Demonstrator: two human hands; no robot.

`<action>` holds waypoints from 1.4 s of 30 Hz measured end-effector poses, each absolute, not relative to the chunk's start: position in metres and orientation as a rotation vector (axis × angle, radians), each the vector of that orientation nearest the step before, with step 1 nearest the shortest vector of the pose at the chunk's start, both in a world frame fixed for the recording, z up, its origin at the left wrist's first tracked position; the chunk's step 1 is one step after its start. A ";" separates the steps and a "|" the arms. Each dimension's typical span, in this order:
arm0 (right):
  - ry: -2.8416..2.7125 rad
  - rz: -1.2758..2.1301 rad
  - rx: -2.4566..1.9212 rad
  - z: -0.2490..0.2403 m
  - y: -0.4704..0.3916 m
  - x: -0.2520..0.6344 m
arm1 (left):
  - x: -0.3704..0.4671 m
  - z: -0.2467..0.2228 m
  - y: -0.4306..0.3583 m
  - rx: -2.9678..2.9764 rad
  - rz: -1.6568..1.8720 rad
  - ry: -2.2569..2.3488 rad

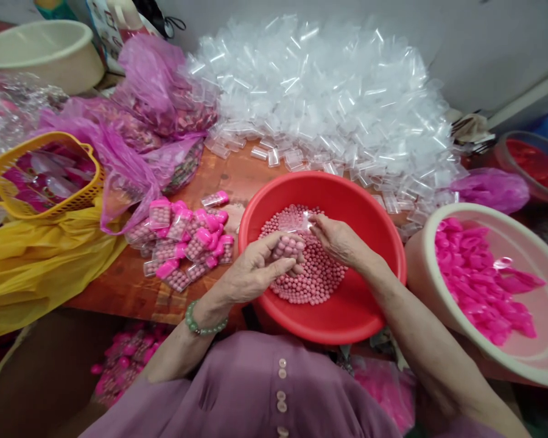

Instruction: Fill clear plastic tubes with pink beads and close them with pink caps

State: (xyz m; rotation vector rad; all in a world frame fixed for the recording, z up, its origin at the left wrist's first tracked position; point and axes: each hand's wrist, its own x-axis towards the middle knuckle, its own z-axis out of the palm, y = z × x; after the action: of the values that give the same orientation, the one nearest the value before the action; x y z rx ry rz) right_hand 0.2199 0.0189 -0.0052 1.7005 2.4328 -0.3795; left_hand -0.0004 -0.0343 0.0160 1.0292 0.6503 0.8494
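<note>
Over the red basin (383,243), my left hand (251,267) is closed around a small clear container (288,246) filled with pink beads. My right hand (338,238) pinches a clear plastic piece (304,222) above the loose pink beads (308,283); its exact shape is hard to make out. To the left of the basin is a pile of filled containers with bright pink caps (196,243). White-rimmed tub (545,359) at the right holds many bright pink plastic parts (484,280).
Behind the basin rises a large heap of clear containers (329,97). At left are a yellow basket (73,201), purple plastic bags (150,79), a yellow bag (41,261) and a cream basin (41,52). More pink-capped items (128,359) lie below the table edge.
</note>
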 end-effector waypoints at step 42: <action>2.456 -0.303 1.908 0.039 0.052 0.232 | 0.002 0.013 -0.028 1.202 1.086 1.059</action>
State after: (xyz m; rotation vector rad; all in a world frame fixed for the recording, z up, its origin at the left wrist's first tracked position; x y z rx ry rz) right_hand 0.2322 0.0519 0.0394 1.9076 2.4562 -0.3026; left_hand 0.0016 -0.0284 0.0127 1.2019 1.0591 1.0858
